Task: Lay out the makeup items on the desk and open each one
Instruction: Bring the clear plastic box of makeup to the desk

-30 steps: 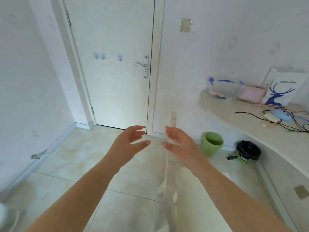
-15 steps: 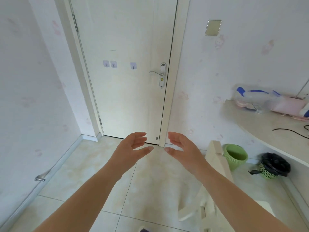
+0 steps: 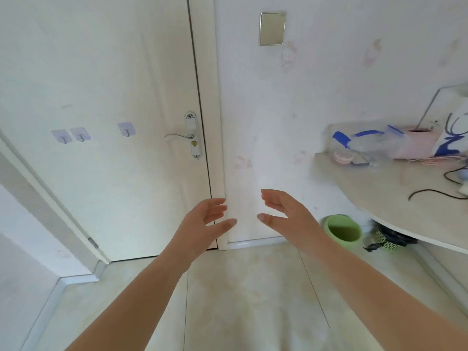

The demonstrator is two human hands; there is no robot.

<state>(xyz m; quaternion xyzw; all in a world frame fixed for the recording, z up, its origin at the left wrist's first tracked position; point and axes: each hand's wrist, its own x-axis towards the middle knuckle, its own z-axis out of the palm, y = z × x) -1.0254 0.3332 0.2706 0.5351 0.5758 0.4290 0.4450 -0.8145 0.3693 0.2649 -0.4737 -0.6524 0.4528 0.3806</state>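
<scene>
My left hand [image 3: 202, 224] and my right hand [image 3: 286, 214] are held out in front of me over the floor, palms facing each other, fingers apart, holding nothing. The curved beige desk [image 3: 374, 188] is at the right, well away from both hands. On its far end lies a clear plastic bag with blue trim [image 3: 359, 144], with a round pink compact [image 3: 342, 157] and a dark flat item inside or under it. A pink pouch [image 3: 415, 144] sits beside the bag.
A white door [image 3: 114, 122] with a handle [image 3: 187, 135] faces me. A green bin [image 3: 343, 230] and a black-lined basket [image 3: 390, 240] stand under the desk. Black cables [image 3: 435, 193] and a white bag with a blue deer [image 3: 453, 138] lie on the desk.
The view has swung up and to the left, then nearer the door. A white chair seen earlier is out of view. Both hands stay open in the same pose.
</scene>
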